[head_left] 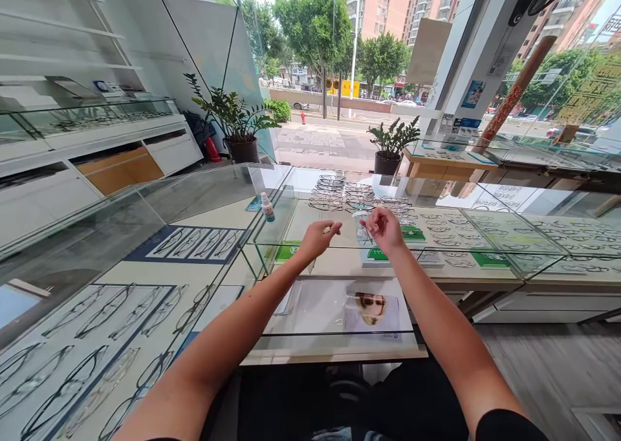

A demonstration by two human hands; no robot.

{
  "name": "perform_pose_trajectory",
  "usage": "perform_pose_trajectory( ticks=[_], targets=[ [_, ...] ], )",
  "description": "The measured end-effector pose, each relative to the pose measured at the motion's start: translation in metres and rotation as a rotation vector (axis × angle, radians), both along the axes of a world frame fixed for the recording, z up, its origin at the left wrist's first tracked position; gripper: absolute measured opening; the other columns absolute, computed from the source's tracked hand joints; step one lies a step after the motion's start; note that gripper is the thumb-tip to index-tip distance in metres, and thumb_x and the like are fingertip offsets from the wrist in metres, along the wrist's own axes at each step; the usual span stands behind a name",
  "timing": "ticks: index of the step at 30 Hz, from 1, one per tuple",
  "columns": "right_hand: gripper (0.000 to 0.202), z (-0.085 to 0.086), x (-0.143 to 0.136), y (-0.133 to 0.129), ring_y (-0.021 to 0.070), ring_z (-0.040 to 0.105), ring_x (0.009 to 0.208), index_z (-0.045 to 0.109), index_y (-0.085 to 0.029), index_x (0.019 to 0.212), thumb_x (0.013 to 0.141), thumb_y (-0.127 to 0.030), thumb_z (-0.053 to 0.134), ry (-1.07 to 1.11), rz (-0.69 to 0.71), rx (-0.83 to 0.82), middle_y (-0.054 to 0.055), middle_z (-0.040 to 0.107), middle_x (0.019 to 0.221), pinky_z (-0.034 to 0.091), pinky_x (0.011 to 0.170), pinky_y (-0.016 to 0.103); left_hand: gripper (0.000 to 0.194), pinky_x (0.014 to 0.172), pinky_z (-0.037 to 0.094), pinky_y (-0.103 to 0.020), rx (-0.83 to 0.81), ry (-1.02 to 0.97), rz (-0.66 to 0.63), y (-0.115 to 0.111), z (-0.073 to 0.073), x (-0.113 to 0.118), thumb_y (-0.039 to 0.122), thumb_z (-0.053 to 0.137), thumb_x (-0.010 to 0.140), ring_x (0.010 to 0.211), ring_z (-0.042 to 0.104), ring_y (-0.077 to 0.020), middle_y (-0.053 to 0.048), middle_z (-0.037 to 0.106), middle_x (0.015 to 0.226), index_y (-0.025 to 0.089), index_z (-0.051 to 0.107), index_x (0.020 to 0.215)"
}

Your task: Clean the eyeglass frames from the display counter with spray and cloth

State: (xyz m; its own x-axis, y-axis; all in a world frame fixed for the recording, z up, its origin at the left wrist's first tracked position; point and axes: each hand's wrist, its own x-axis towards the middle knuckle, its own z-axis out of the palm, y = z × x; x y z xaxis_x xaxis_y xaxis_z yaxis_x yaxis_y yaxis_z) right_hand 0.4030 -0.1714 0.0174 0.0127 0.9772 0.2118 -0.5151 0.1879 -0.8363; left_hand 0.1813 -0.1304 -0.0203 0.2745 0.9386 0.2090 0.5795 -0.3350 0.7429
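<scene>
As seen at the centre of the frame: left hand (321,235), raised over the glass counter (339,355), fingers folded inward, narrow; contents of the grip, if any, cannot tell. Right hand (385,229), just right of centre, near the left but apart, fingers curled, narrow. Thin dark strip (367,233) next to its fingertips; whether held or lying beneath the glass, cannot tell.

Left of centre: small bottle (267,208), white cap, bluish lower part, standing upright on the glass, near the left hand. Around and below the right hand: green-and-white box (413,233), under glass. Upper centre: rows of eyeglasses (328,194), closely set. Left of centre: blue-edged tray (141,255) with four pairs. Lower left: further spectacles (104,310), larger in view, laid in ranks. Lower centre: printed sheet (372,310), head in sunglasses.

Upper left: potted plant (242,149), dark pot. Upper right of centre: second plant (387,163), similar. Top centre, beyond: street trees (315,24). Lower right: grey floor (538,354).
</scene>
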Motion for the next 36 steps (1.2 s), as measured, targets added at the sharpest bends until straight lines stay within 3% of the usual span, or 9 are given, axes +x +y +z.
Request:
perform_pose_trajectory(
  ticks=[2,6,11,16,21,27,30,33,36],
  targets=[
    [0.048,0.000,-0.003,-0.007,0.0157,0.042,0.052,0.051,-0.028,0.056,0.082,-0.054,0.082,-0.002,0.032,0.016,-0.006,0.040,0.045,0.062,0.090,0.044,0.064,0.061,0.037,-0.029,-0.104,-0.199,-0.103,-0.007,-0.003,0.002,0.077,0.055,0.099,0.053,0.048,-0.0161,0.004,0.043,0.051,0.019,0.075,0.083],
    [0.052,-0.002,-0.012,-0.018,0.0169,0.036,0.050,0.048,-0.029,0.052,0.087,-0.056,0.075,-0.004,0.110,0.054,-0.005,0.033,0.042,0.056,0.080,0.042,0.065,0.056,0.027,-0.027,-0.282,-0.433,-0.262,-0.020,-0.006,0.008,0.081,0.077,0.084,0.054,0.036,-0.0095,0.001,0.062,0.068,0.016,0.079,0.096],
    [0.055,-0.007,-0.021,-0.020,0.0181,0.035,0.049,0.045,-0.028,0.050,0.089,-0.058,0.071,-0.016,0.183,0.060,-0.002,0.031,0.039,0.042,0.066,0.039,0.068,0.053,0.019,-0.026,-0.468,-0.612,-0.296,-0.031,-0.006,0.015,0.076,0.093,0.071,0.053,0.031,-0.0085,0.008,0.042,0.055,0.015,0.078,0.098],
    [0.056,-0.008,-0.021,-0.020,0.0187,0.038,0.050,0.047,-0.028,0.051,0.090,-0.061,0.070,-0.036,0.199,0.061,-0.002,0.030,0.040,0.040,0.066,0.039,0.063,0.053,0.018,-0.025,-0.570,-0.732,-0.311,-0.035,-0.002,0.017,0.062,0.103,0.062,0.054,0.031,-0.0067,0.008,0.043,0.061,0.017,0.075,0.096],
    [0.048,-0.002,-0.018,-0.023,0.0193,0.039,0.051,0.056,-0.029,0.052,0.089,-0.056,0.070,-0.076,0.207,0.084,-0.002,0.035,0.040,0.040,0.066,0.038,0.058,0.055,0.020,-0.026,-0.494,-0.717,-0.295,-0.034,0.001,0.014,0.065,0.099,0.069,0.056,0.035,-0.0073,0.006,0.048,0.064,0.017,0.074,0.091],
    [0.047,-0.001,-0.013,-0.025,0.0230,0.055,0.055,0.062,-0.029,0.055,0.090,-0.060,0.070,-0.169,0.251,0.100,-0.001,0.044,0.044,0.049,0.072,0.042,0.057,0.056,0.020,-0.028,-0.371,-0.644,-0.264,-0.028,0.004,0.005,0.068,0.093,0.071,0.057,0.032,-0.0083,0.003,0.056,0.067,0.017,0.074,0.088],
    [0.044,-0.006,-0.011,-0.022,0.0217,0.058,0.060,0.062,-0.028,0.058,0.089,-0.056,0.075,-0.211,0.176,0.065,-0.003,0.046,0.048,0.054,0.082,0.043,0.057,0.057,0.020,-0.028,-0.329,-0.607,-0.254,-0.025,0.007,-0.001,0.070,0.090,0.074,0.057,0.032,-0.0092,0.004,0.051,0.063,0.017,0.074,0.089],
    [0.031,-0.012,-0.012,-0.018,0.0186,0.059,0.068,0.070,-0.026,0.068,0.083,-0.048,0.085,-0.347,0.032,0.009,-0.003,0.059,0.062,0.051,0.084,0.039,0.057,0.059,0.024,-0.028,-0.292,-0.591,-0.245,-0.024,0.010,-0.005,0.069,0.090,0.075,0.059,0.034,-0.0098,0.004,0.054,0.065,0.017,0.075,0.092],
    [0.024,-0.015,-0.015,-0.016,0.0190,0.062,0.081,0.079,-0.025,0.081,0.078,-0.046,0.089,-0.516,0.008,-0.038,-0.001,0.070,0.079,0.048,0.084,0.036,0.053,0.062,0.030,-0.028,-0.237,-0.559,-0.247,-0.024,0.011,-0.007,0.067,0.088,0.079,0.063,0.040,-0.0117,0.002,0.058,0.068,0.017,0.076,0.092]
  ],
)
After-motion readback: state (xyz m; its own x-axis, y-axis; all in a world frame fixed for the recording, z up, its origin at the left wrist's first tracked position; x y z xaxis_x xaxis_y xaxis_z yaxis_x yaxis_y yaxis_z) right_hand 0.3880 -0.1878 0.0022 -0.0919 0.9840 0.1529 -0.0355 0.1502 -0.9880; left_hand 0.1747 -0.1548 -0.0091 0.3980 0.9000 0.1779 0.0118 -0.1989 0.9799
